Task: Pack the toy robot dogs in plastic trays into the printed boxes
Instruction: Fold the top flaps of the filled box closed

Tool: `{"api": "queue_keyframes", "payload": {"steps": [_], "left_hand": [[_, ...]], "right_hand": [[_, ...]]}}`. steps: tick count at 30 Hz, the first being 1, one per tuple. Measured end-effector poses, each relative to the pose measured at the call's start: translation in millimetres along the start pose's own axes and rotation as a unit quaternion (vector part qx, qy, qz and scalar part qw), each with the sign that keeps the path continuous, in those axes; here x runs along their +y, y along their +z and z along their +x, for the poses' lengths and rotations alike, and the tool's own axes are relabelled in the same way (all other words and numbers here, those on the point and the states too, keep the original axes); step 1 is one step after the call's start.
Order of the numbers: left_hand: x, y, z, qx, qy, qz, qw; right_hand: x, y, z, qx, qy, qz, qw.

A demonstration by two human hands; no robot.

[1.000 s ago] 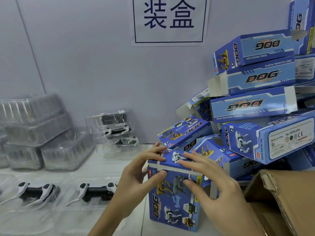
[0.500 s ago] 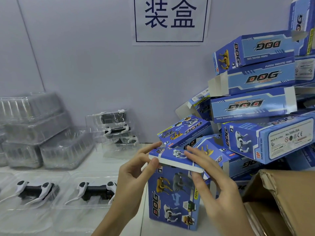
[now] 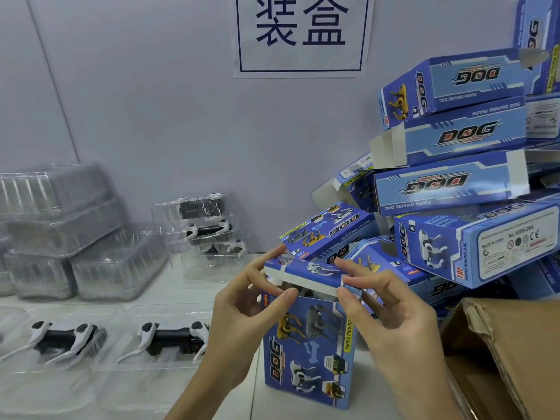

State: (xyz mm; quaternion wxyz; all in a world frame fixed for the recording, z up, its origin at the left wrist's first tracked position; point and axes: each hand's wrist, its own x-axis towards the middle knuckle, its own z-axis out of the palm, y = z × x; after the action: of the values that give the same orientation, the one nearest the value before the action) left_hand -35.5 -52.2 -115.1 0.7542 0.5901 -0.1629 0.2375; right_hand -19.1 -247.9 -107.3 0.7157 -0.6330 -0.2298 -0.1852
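While both hands work at its top, one printed box (image 3: pixel 307 353) stands upright on the white bench (image 3: pixel 218 286), directly below them. The left hand (image 3: pixel 242 316) pinches the left end of the top flap (image 3: pixel 303 275) with curled fingers, and the right hand (image 3: pixel 391 316) pinches the right end in the same way; the flap is lifted, so a dark gap shows under it. Just right of the right hand is the torn edge of one brown carton (image 3: pixel 497 353). To the left of the left hand lie two toy robot dogs in clear trays (image 3: pixel 169 338), side by side and flat on the bench. Farther behind them I count about three more such trays with dogs (image 3: pixel 209 228), piled together, and further left a heap of empty clear trays (image 3: pixel 66 234); their number I cannot tell. Behind the right hand rises a loose pile of blue boxes (image 3: pixel 451 183), at least eight. At the back is a grey wall (image 3: pixel 151 116) with one paper sign (image 3: pixel 303 34).
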Motion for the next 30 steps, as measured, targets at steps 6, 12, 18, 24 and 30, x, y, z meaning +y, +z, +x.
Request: {"api": "queue_keyframes", "payload": {"steps": [6,12,18,24,30], "left_hand": [[-0.3,2.5,-0.6,0.002,-0.01,-0.028,1.0],[-2.5,-1.0,-0.3,0.005,-0.047,-0.13,0.99],[-5.3,-8.6,4.4,0.009,-0.024,-0.029,0.999],[4.8,-20.2,7.6,-0.047,-0.007,0.034,0.998],[8.2,-29.3,9.7,-0.101,0.005,0.092,0.991]], "right_hand": [[0.4,-2.7,-3.2,-0.002,-0.02,-0.026,0.999],[1.0,-13.9,0.8,-0.037,-0.059,-0.103,0.992],[9.4,-9.5,-2.2,-0.021,-0.129,-0.199,0.971],[10.9,-8.0,-4.3,-0.025,-0.158,-0.239,0.958],[14.2,-3.8,-3.7,-0.006,-0.17,-0.25,0.953]]}}
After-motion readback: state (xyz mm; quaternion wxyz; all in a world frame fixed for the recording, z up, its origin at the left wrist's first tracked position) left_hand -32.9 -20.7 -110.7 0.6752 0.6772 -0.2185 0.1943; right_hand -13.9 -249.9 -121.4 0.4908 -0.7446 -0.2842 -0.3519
